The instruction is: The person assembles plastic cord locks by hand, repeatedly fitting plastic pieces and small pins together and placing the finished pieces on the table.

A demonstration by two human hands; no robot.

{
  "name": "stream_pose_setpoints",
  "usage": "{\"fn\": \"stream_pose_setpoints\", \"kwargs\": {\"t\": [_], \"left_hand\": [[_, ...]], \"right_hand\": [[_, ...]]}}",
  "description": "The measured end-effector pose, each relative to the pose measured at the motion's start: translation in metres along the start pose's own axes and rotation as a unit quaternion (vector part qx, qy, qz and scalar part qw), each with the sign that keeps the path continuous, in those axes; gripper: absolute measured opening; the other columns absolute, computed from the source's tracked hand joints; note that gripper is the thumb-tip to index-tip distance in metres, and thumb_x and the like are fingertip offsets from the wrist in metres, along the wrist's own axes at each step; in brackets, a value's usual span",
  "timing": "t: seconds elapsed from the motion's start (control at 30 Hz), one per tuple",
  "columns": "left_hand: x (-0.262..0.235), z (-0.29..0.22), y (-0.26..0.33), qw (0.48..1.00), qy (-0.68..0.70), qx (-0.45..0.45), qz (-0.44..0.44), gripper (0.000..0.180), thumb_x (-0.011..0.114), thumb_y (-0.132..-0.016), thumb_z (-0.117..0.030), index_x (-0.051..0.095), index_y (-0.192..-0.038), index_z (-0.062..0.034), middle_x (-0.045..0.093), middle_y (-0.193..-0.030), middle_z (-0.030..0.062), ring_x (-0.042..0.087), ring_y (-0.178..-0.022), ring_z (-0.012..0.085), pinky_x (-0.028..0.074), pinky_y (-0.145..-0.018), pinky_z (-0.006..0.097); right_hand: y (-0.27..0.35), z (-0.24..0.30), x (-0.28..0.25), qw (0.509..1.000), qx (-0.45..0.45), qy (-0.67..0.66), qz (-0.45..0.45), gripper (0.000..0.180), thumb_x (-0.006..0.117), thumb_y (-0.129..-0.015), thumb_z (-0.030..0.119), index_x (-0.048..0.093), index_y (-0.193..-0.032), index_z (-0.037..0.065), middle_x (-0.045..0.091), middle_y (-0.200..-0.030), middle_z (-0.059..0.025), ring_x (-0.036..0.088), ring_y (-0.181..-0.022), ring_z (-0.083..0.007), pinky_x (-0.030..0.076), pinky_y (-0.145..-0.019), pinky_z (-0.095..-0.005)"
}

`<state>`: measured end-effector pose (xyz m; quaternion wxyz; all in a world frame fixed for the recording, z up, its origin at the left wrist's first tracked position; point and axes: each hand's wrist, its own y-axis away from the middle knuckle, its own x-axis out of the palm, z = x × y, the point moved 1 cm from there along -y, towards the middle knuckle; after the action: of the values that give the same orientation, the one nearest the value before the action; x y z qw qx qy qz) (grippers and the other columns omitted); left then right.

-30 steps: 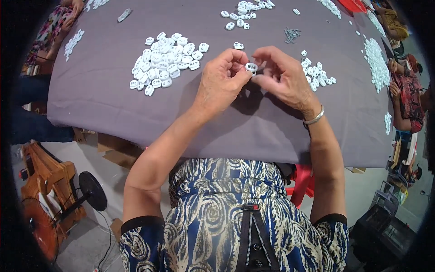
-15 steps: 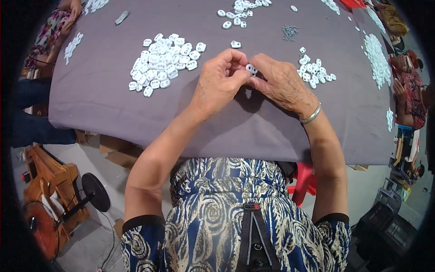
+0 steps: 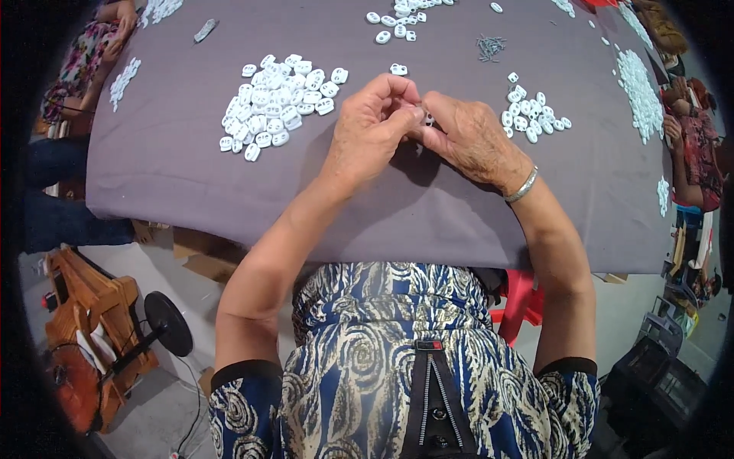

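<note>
Both my hands met over the grey tablecloth (image 3: 428, 206), just above its near half. My left hand (image 3: 372, 130) and right hand (image 3: 470, 138) were pinched together on one small white plastic piece (image 3: 428, 119), fingertips closed tight around it; only a sliver of it showed between them. A large heap of like white pieces (image 3: 275, 103) lay to the left, a smaller cluster (image 3: 531, 122) just right of my right hand. A silver bracelet (image 3: 523, 186) sat on my right wrist. Small grey metal bits (image 3: 489, 47) lay farther back.
</note>
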<state>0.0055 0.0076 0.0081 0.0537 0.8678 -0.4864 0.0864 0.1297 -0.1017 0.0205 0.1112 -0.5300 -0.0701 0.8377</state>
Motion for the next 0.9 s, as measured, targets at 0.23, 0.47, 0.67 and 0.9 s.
{"fn": "stream_pose_setpoints", "kwargs": {"t": [0.23, 0.47, 0.67, 0.9], "left_hand": [[0.003, -0.005, 0.003, 1.000, 0.007, -0.018, 0.023, 0.010, 0.056, -0.088, -0.007, 0.055, -0.097, -0.0036, 0.055, -0.081, -0.0027, 0.052, -0.072, 0.0038, 0.044, -0.065, 0.019], [0.007, -0.011, 0.005, 0.997, 0.062, -0.036, 0.015, 0.013, 0.051, -0.090, -0.011, 0.054, -0.100, -0.0037, 0.055, -0.082, -0.0014, 0.050, -0.069, 0.0043, 0.042, -0.063, 0.019], [0.005, -0.005, 0.007, 0.994, 0.098, -0.047, 0.018, 0.026, 0.036, -0.093, -0.015, 0.047, -0.113, -0.0004, 0.057, -0.090, 0.0039, 0.055, -0.081, 0.0095, 0.044, -0.074, 0.023], [0.008, -0.005, 0.008, 0.993, 0.100, -0.060, 0.003, 0.027, 0.040, -0.092, -0.024, 0.053, -0.106, -0.0041, 0.053, -0.086, -0.0005, 0.048, -0.076, 0.0053, 0.039, -0.067, 0.020]], "right_hand": [[0.004, -0.002, 0.003, 0.999, -0.031, -0.003, -0.025, 0.027, 0.061, -0.086, 0.027, 0.047, -0.082, 0.004, 0.058, -0.068, -0.0151, 0.059, -0.064, -0.0345, 0.047, -0.054, -0.0419], [0.004, 0.002, 0.001, 0.995, -0.052, -0.042, -0.075, 0.027, 0.065, -0.083, 0.024, 0.048, -0.082, 0.003, 0.056, -0.066, -0.0147, 0.058, -0.061, -0.0337, 0.047, -0.052, -0.0403], [0.006, 0.023, -0.003, 0.988, -0.069, -0.096, -0.095, 0.027, 0.067, -0.082, 0.022, 0.053, -0.095, 0.002, 0.058, -0.070, -0.0145, 0.059, -0.061, -0.0334, 0.048, -0.053, -0.0395], [0.007, 0.025, -0.003, 0.988, -0.071, -0.105, -0.086, 0.026, 0.067, -0.081, 0.022, 0.052, -0.089, 0.002, 0.056, -0.067, -0.0141, 0.059, -0.060, -0.0334, 0.047, -0.053, -0.0392]]}}
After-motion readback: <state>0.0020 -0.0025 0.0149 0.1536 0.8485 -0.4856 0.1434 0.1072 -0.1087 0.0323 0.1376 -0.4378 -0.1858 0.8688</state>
